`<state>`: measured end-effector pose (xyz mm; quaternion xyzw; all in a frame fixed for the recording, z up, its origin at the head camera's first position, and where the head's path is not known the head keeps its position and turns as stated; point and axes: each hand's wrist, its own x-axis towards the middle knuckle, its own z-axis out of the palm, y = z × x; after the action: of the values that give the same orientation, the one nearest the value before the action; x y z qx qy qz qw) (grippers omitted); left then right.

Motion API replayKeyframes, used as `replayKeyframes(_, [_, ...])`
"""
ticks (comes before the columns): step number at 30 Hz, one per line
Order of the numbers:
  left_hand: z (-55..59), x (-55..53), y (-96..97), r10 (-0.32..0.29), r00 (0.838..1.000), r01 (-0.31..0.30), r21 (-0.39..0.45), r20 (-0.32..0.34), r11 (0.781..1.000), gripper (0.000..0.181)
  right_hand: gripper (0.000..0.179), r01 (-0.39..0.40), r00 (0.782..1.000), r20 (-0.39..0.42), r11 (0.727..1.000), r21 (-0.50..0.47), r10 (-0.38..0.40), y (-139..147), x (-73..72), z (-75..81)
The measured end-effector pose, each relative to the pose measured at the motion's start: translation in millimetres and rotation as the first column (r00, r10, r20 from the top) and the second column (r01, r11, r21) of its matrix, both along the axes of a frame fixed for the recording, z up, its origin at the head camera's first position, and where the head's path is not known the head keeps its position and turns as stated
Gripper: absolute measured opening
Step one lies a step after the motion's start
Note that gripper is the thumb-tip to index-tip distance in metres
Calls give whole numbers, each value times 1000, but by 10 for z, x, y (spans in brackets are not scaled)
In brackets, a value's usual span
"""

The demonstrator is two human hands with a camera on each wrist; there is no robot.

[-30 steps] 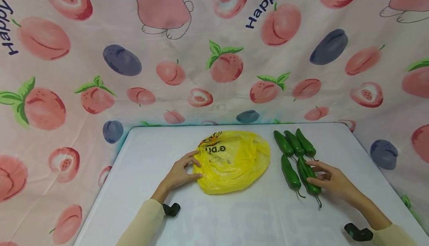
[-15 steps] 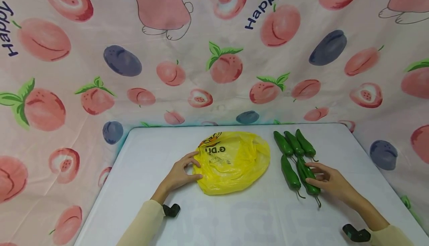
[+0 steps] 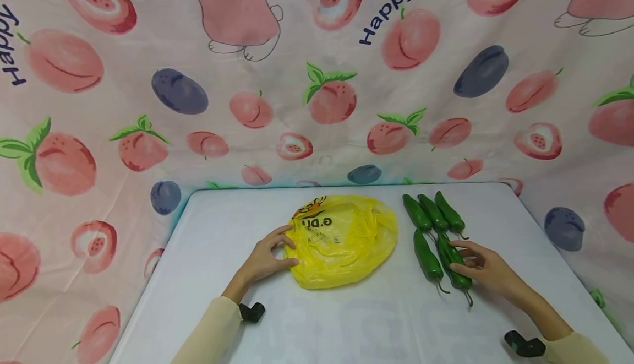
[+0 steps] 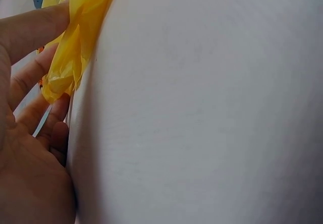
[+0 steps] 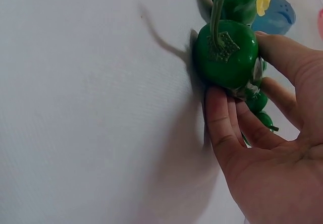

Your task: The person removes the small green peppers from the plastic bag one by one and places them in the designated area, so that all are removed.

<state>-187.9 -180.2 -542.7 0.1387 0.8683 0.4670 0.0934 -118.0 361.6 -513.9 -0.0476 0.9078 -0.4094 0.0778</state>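
A yellow plastic bag (image 3: 346,243) with dark lettering lies crumpled and rather flat on the white table. My left hand (image 3: 264,254) touches its left edge, thumb and fingers spread well apart; in the left wrist view the bag's folds (image 4: 75,42) reach between them. To the right, several green chili peppers (image 3: 430,256) lie in two rows. My right hand (image 3: 490,267) is around the nearest pepper on the right (image 3: 462,281), thumb over its upper side. In the right wrist view the fingers lie along the other side of that pepper (image 5: 222,65), close to the table.
The white table (image 3: 346,331) ends at a back edge just behind the bag and peppers. A fruit-printed cloth (image 3: 277,88) hangs behind and beside it. Each wrist carries a small black device, one near the left sleeve (image 3: 208,331) and one near the right sleeve (image 3: 574,347).
The head view has shifted very slightly. Both hands keep their places at the bag and the pepper, and nothing on the table has visibly moved.
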Motion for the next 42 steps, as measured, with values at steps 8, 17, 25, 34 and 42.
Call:
replayKeyframes(8, [23,0,-36,-10,1000,10,-6,-3,1000,27,64,-34,999,1,999,4,34,-2,-25,54])
replayKeyframes(17, [19,10,-68,-9,998,8,-28,-58,1000,29,66,-71,995,-76,997,22,72,5,-85,140])
replayKeyframes(25, [99,20,-123,-17,992,18,3,-123,1000,40,64,-69,976,-203,996,62,81,-7,-132,324])
replayKeyframes(34, [213,49,-290,-6,975,18,52,-223,999,47,65,-47,958,-282,998,50,59,-59,-190,421])
replayKeyframes(42, [170,113,-389,30,972,-17,57,-234,998,46,66,-72,947,-310,997,30,78,-88,-176,432])
